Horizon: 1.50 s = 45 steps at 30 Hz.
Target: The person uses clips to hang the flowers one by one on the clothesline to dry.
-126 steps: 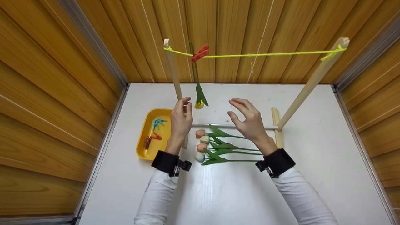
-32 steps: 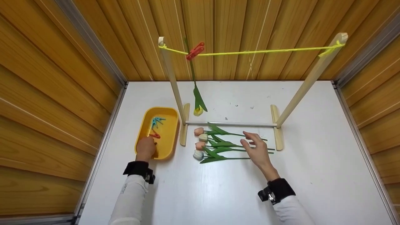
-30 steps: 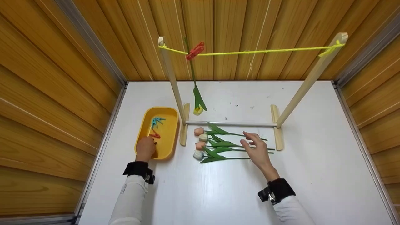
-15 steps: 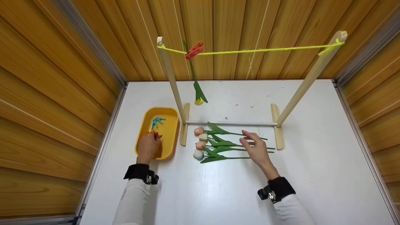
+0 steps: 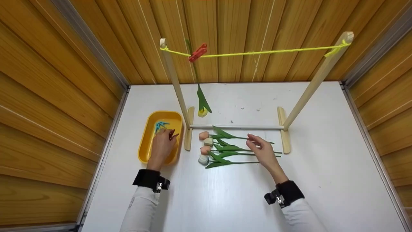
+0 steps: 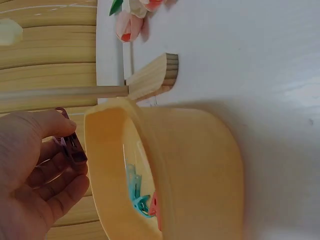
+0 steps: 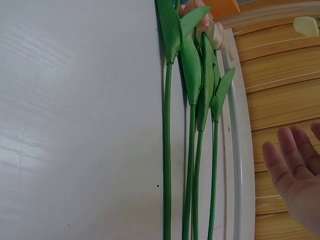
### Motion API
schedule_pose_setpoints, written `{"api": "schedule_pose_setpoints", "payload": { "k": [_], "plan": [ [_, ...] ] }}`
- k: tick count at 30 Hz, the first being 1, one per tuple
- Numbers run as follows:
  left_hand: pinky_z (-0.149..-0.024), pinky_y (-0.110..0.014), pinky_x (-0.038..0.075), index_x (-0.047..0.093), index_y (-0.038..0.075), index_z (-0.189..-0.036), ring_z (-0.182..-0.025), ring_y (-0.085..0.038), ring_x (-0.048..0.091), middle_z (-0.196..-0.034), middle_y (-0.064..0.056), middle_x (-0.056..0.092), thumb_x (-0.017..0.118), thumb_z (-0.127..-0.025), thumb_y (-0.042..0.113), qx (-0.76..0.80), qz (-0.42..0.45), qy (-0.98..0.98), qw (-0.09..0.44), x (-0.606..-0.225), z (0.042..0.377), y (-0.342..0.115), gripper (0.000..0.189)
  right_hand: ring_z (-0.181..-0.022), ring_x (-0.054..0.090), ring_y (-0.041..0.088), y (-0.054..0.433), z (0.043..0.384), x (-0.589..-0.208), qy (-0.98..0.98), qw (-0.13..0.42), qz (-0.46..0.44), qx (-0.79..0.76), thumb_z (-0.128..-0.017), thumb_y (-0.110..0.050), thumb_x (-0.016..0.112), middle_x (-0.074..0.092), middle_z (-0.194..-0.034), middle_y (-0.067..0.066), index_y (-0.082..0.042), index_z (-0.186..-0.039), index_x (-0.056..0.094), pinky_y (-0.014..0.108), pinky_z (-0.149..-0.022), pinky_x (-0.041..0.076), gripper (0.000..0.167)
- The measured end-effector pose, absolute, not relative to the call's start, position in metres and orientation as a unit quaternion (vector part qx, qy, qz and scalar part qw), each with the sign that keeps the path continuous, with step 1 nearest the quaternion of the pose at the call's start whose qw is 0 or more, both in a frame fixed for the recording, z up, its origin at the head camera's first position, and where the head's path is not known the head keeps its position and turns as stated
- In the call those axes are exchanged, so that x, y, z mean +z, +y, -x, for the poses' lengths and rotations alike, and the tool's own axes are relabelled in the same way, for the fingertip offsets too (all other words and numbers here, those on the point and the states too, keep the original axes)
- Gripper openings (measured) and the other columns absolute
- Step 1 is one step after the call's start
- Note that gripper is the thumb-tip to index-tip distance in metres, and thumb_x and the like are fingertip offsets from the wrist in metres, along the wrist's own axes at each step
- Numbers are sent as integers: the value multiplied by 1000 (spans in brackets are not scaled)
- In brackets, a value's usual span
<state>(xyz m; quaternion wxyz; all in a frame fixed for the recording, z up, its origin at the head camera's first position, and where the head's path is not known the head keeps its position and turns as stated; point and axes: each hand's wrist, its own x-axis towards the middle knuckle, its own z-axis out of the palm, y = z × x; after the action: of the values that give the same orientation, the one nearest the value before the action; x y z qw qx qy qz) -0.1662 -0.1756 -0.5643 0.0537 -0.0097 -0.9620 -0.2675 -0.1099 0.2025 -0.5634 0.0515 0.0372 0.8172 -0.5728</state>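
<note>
My left hand (image 5: 163, 143) pinches a dark red clothespin (image 6: 74, 145) between thumb and fingers, above the yellow tub (image 5: 141, 154). Inside the tub lie blue clothespins (image 5: 160, 126) and a red clothespin (image 6: 154, 209), which the hand hides in the head view. My right hand (image 5: 264, 154) hovers over the tulip stems (image 7: 168, 150) with relaxed fingers, holding nothing. Several tulips lie side by side, their peach, cream and pale blue heads (image 5: 203, 159) to the left. A yellow tulip (image 5: 202, 112) hangs head down from a yellow cord (image 5: 244, 53), clipped by another red clothespin (image 5: 198, 52).
The cord is tied between two wooden posts, the left post (image 5: 175, 83) and the right post (image 5: 317, 83). A pale rod (image 5: 238, 127) joins their feet (image 5: 286, 141) behind the tulips. Wood-panelled walls (image 5: 48, 96) enclose the white table (image 5: 206, 199).
Since the oldest frame, my left hand has gone into the tub and taken the dark red clothespin. It has lately lifted and moved right and away. My right hand lowered over the stems, then stayed almost still.
</note>
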Motion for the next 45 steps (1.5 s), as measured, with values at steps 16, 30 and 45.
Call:
{"api": "schedule_pose_setpoints", "payload": {
  "k": [16,30,45],
  "plan": [
    [-83,-37,58,71,6,-114,-93,-24,65,-106,-10,67,74,-87,10,-291,165,-941,47,-541,162,-118,27,-102,69,11,208,119,-572,730,127,-88,-666,-99,-34,60,63,-130,24,0,-140,53,35,-98,54,54],
    [-76,-32,57,73,8,-114,-85,-20,66,-96,-7,67,73,-89,15,-222,306,-923,65,-524,159,-68,26,-105,71,13,202,126,-562,656,176,-107,-726,-100,-32,58,70,-121,15,11,-139,48,25,-93,56,58],
    [-68,-28,52,74,15,-115,-89,-17,65,-97,-2,67,71,-91,22,-174,346,-920,63,-515,155,-26,25,-110,70,20,184,130,-553,579,205,-103,-782,-101,-32,56,68,-126,19,12,-138,47,31,-98,54,58]
  ]
}}
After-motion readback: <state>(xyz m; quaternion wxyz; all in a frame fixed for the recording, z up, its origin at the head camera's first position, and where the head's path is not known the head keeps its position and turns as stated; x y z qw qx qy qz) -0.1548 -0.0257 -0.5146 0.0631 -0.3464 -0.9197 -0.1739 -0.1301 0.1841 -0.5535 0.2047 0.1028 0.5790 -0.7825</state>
